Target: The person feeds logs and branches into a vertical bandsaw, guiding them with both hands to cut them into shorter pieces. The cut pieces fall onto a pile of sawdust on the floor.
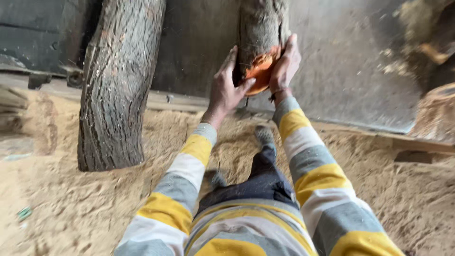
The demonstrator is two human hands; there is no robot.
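Both of my hands grip the near end of a bark-covered log (262,28) with an orange cut face (260,70), held above the sawdust floor. My left hand (226,87) clasps its left side, thumb under the cut face. Around the right side wraps my right hand (286,64). My sleeves are striped yellow, grey and white. My leg and shoe (264,135) are below the log.
A thick grey log (116,85) leans at the left, its end resting in the sawdust (71,204). A grey metal panel (355,61) stands behind. Another log end (436,111) sits at the right edge. A timber rail (417,142) runs along the panel's base.
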